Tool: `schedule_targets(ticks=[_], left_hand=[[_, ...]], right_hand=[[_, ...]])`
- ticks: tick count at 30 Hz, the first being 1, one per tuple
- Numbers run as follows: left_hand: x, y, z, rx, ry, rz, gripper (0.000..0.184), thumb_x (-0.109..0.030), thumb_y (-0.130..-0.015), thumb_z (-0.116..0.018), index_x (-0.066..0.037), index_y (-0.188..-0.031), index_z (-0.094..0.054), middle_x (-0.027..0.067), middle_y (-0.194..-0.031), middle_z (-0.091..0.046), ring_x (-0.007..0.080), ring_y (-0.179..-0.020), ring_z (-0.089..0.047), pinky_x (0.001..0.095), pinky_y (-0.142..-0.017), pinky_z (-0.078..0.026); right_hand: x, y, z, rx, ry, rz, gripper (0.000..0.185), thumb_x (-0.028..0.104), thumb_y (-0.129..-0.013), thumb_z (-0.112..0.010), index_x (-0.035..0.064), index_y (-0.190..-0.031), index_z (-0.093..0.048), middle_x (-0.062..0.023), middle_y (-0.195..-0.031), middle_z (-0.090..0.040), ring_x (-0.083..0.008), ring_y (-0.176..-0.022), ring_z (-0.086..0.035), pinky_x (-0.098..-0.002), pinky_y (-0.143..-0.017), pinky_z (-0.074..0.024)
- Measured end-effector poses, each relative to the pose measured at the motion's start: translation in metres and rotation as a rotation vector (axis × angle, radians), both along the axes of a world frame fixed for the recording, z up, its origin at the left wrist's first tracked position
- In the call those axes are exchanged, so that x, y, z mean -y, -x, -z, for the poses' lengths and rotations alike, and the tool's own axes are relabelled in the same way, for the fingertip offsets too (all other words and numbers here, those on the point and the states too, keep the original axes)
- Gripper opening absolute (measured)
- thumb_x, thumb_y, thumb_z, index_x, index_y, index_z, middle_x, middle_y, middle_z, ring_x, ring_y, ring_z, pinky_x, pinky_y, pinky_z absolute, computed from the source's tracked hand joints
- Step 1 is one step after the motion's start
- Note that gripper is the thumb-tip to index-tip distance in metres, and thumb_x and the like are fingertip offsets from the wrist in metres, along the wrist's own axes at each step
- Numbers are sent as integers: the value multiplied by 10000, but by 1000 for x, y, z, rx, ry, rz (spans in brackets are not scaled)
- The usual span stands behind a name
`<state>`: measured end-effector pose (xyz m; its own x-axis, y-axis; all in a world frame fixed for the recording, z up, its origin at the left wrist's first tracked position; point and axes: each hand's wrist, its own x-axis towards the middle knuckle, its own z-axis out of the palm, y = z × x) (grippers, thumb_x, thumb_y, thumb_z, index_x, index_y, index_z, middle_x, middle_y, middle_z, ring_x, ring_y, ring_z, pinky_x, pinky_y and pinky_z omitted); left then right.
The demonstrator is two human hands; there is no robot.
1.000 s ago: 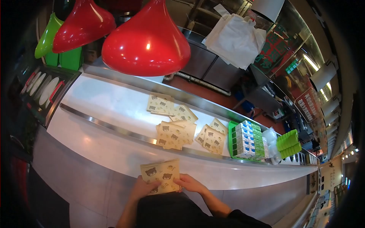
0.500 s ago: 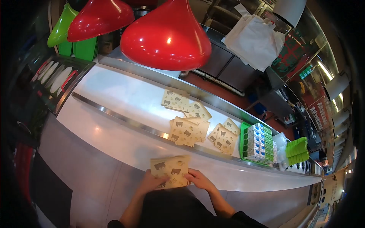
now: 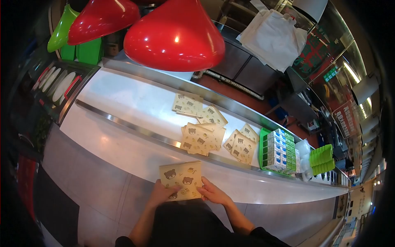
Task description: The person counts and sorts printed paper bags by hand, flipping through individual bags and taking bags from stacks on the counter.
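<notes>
Tan papers printed with bear heads [image 3: 181, 175] are held upright in front of my body, over the near edge of the counter. They look like flat paper bags or wrappers, and how many are in the bundle cannot be told. My left hand [image 3: 161, 194] grips the lower left, its thumb across the front. On the right edge, my right hand [image 3: 212, 192] pinches the same bundle. Matching papers lie beyond on the counter: an overlapping pile [image 3: 200, 139], another pile behind it [image 3: 187, 103], and a smaller group [image 3: 243, 149] to the right.
A white counter [image 3: 119, 92] with a metal strip [image 3: 123, 122] runs across. To the right stand a green tray of small cartons [image 3: 279, 152] and stacked green containers [image 3: 322, 159]. Red lamps [image 3: 175, 39] hang overhead. Plates [image 3: 62, 87] sit in a rack at left.
The bundle's top edge looks more even than before, and its front face is turned slightly. Both hands keep hold of it; the whole view has shifted a little.
</notes>
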<state>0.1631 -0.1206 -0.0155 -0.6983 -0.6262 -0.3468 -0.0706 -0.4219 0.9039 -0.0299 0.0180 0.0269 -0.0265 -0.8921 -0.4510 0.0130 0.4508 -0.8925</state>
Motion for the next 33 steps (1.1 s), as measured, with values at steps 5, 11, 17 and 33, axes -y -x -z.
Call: schedule_targets(ticks=[5, 11, 17, 33], left_hand=[[10, 0, -3, 118, 12, 62, 253, -104, -764, -736, 46, -948, -648, 83, -804, -677, 110, -644, -622, 247, -569, -505], [5, 6, -4, 48, -34, 58, 269, -119, -766, -736, 36, -966, -645, 82, -809, -673, 109, -652, -617, 246, -574, -497], [3, 9, 5, 75, 8, 131, 278, -125, -765, -740, 28, -976, -644, 82, -814, -674, 113, -661, -615, 250, -592, -503], [24, 2, -7, 77, -32, 56, 233, -66, -756, -741, 26, -944, -641, 78, -800, -671, 104, -624, -611, 236, -552, -500]], right_hand=[[-2, 12, 3, -47, 17, -7, 435, 176, -956, -505, 68, -1346, -345, -3, -761, -563, -55, -585, -479, -191, -541, -399], [-2, 14, 33, -208, 236, 71, 358, 161, -949, -521, 55, -1279, -431, -16, -855, -578, -63, -624, -483, -216, -569, -403], [-2, 6, 23, 126, 80, 66, 328, 209, -967, -503, 59, -1253, -449, 0, -860, -583, -57, -656, -520, -201, -564, -444], [1, 22, 26, 29, 171, 196, 246, 82, -923, -512, 53, -1167, -525, -58, -904, -597, -96, -714, -549, -236, -608, -455]])
